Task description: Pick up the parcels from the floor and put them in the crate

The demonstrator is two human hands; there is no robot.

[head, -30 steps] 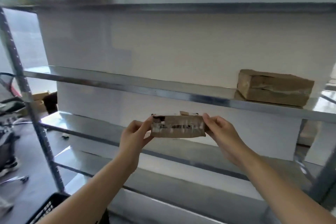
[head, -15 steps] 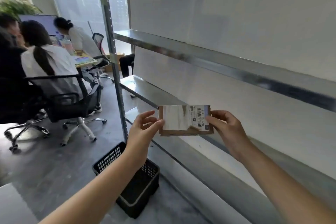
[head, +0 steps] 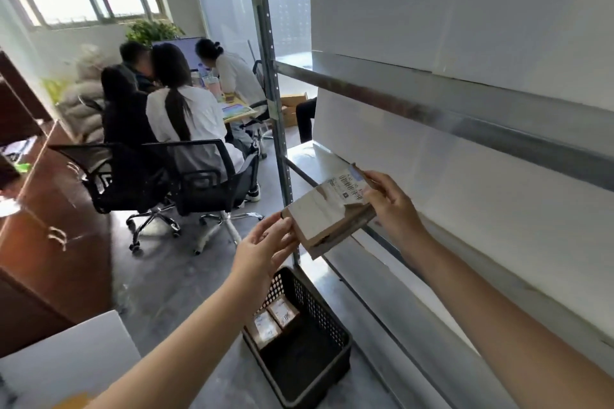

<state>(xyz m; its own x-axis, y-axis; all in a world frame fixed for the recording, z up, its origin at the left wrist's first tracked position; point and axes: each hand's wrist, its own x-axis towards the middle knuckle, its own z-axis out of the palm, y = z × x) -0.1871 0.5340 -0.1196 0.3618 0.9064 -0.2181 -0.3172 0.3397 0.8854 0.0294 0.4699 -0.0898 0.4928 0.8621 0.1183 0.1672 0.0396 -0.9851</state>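
I hold a small brown cardboard parcel (head: 329,209) with a white barcode label, tilted, at chest height in front of the metal shelving. My left hand (head: 264,247) grips its lower left end and my right hand (head: 390,206) its upper right end. Below the parcel, on the floor, stands a black perforated plastic crate (head: 319,355). Two small labelled parcels (head: 274,319) lie side by side in its far left corner.
A metal shelf rack (head: 432,106) with a perforated upright (head: 270,93) runs along my right. Several people sit on black office chairs (head: 202,179) at a desk to the left. A brown cabinet (head: 50,229) and a white board (head: 63,362) are at the near left.
My view has swung further left and down, so the crate now shows its inside with two parcels. The held parcel has tilted, with its right end raised, and sits above the crate.
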